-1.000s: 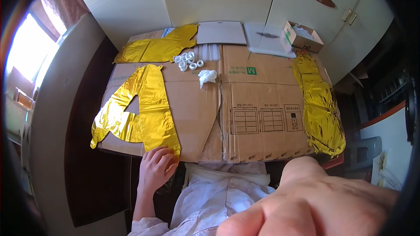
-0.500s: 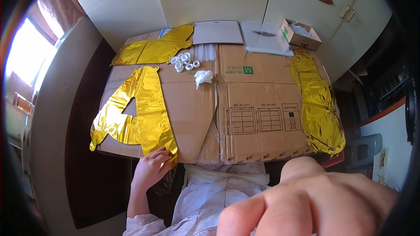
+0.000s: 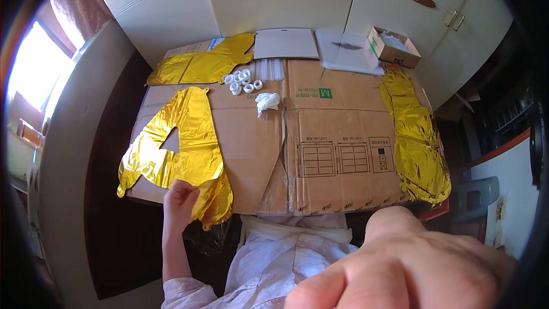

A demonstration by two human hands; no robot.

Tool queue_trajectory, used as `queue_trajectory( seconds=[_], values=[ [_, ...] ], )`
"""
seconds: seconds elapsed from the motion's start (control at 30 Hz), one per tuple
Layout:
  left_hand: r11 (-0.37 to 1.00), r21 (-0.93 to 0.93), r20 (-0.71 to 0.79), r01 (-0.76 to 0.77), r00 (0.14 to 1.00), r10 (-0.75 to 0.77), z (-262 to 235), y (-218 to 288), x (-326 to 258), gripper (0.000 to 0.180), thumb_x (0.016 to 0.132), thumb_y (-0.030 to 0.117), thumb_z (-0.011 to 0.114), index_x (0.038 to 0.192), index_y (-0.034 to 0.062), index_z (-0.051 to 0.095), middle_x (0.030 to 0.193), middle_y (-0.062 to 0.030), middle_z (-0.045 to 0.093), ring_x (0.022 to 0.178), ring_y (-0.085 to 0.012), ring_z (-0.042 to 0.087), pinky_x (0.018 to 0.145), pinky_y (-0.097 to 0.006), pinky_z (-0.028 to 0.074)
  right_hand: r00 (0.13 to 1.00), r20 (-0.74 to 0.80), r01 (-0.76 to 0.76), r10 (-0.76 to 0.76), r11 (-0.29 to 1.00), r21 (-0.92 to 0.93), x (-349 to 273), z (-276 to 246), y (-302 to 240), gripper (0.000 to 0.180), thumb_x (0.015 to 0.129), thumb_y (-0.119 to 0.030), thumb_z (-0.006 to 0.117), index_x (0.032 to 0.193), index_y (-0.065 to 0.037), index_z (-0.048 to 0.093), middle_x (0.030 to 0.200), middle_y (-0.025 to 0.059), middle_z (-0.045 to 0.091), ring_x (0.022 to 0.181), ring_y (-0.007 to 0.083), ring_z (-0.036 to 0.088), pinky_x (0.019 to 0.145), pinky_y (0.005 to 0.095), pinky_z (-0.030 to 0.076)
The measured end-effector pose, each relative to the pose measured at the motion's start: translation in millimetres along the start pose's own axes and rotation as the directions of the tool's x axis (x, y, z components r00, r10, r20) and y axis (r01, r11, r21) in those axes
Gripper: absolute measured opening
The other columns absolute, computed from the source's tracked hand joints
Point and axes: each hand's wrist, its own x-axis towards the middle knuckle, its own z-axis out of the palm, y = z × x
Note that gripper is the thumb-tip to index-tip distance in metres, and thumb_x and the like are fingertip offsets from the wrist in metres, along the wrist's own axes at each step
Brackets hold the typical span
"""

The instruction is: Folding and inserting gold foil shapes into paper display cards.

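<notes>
A flat gold foil balloon [image 3: 197, 131] with a triangular hole lies on the left of the cardboard-covered table. Its lower end hangs over the near edge. My left hand [image 3: 180, 201] is closed in a pinch at the lower part of this balloon, where the foil is creased and bent. Very large at the lower right, my right hand [image 3: 394, 269] is close to the camera and apart from the table. Its fingers are bent together, and their tips are cut off by the lower edge, so anything they hold is hidden.
Another gold foil balloon [image 3: 200, 62] lies at the back left, and a crumpled one [image 3: 420, 137] on the right. Several white rings [image 3: 247, 88], a crumpled white piece [image 3: 267, 103], clear strips [image 3: 269, 70], a white board [image 3: 286, 44] and a small carton [image 3: 394, 48] are further back.
My left hand has moved left and slightly up from the balloon's lower corner and closed into a pinch. The balloon's lower end has bent and dropped lower. My right hand has barely moved.
</notes>
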Motion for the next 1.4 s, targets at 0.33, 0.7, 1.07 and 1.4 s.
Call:
queue_trajectory(
  seconds=[0.33, 0.7, 1.07, 1.4],
  values=[
    [0.981, -0.154, -0.303, -0.116, 0.951, 0.065, -86, 19, 44, 0.009, 0.096, 0.008, 0.06, 0.091, 0.0074, 0.053, 0.074, 0.001, 0.059, 0.062, -0.0012, 0.051, 0.054, -0.017, 0.038, 0.872, 0.223, -0.37, 0.436, 0.885, -0.283, -16, -66, 74, 0.032, 0.095, -0.029, 0.061, 0.115, -0.004, 0.059, 0.11, 0.0106, 0.061, 0.108, 0.0256, 0.056, 0.095, 0.0383, 0.043],
    [0.952, -0.075, -0.497, -0.298, 0.839, 0.224, -173, 15, 65, 0.007, 0.098, 0.01, 0.057, 0.092, 0.0078, 0.054, 0.073, 0.0047, 0.05, 0.065, -0.0021, 0.046, 0.058, -0.018, 0.037, 0.752, -0.062, 0.058, 0.657, -0.159, -0.986, -77, -226, 263, 0.039, 0.09, -0.036, 0.059, 0.118, -0.008, 0.062, 0.124, 0.0098, 0.059, 0.122, 0.0266, 0.05, 0.107, 0.0417, 0.034],
    [0.994, -0.061, -0.837, 0.086, 0.538, -0.098, -363, -134, 1, 0.018, 0.096, 0.019, 0.06, 0.103, 0.0028, 0.061, 0.084, -0.0009, 0.056, 0.073, -0.0108, 0.052, 0.068, -0.027, 0.046, 0.645, -0.186, 0.065, 0.741, -0.296, -0.953, -82, -229, 266, 0.052, 0.091, -0.045, 0.053, 0.133, -0.013, 0.053, 0.142, 0.0074, 0.046, 0.138, 0.0214, 0.035, 0.117, 0.0461, 0.02],
    [0.976, -0.094, -0.975, -0.196, -0.179, -0.13, -516, -92, -141, 0.049, 0.089, 0.031, 0.067, 0.118, -0.0065, 0.06, 0.115, -0.015, 0.062, 0.098, -0.0266, 0.063, 0.083, -0.038, 0.053, 0.593, -0.224, 0.063, 0.773, -0.322, -0.945, -81, -225, 267, 0.056, 0.093, -0.045, 0.051, 0.139, -0.014, 0.045, 0.147, 0.0074, 0.041, 0.141, 0.0209, 0.03, 0.119, 0.0464, 0.016]
  ],
)
